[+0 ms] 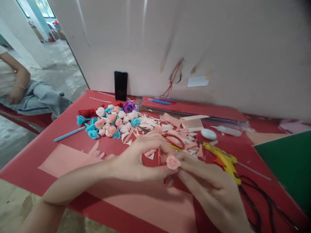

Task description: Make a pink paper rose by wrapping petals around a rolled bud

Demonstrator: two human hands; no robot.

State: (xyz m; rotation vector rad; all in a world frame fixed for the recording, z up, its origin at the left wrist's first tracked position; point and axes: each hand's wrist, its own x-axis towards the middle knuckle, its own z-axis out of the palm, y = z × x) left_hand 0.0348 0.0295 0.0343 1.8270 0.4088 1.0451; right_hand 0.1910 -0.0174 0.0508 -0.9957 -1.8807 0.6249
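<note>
Both my hands meet over the red table (36, 152) and pinch a small pink paper rose (173, 161). My left hand (139, 158) curls round it from the left, thumb and fingers closed on its base. My right hand (209, 184) grips it from the right with closed fingers. Just behind the rose lie red-handled scissors (173, 139) among pink paper scraps (170, 124). Further back left sits a pile of several finished pink, white, blue and purple paper roses (111, 121).
A yellow glue gun (222, 157) with a black cord (262, 200) lies right of my hands. Pink paper sheets (64, 159), a blue pen (69, 134), a black phone (120, 85) against the wall, a white glue bottle (227, 130) and a green sheet (289, 161) surround them. Another person (19, 87) sits at far left.
</note>
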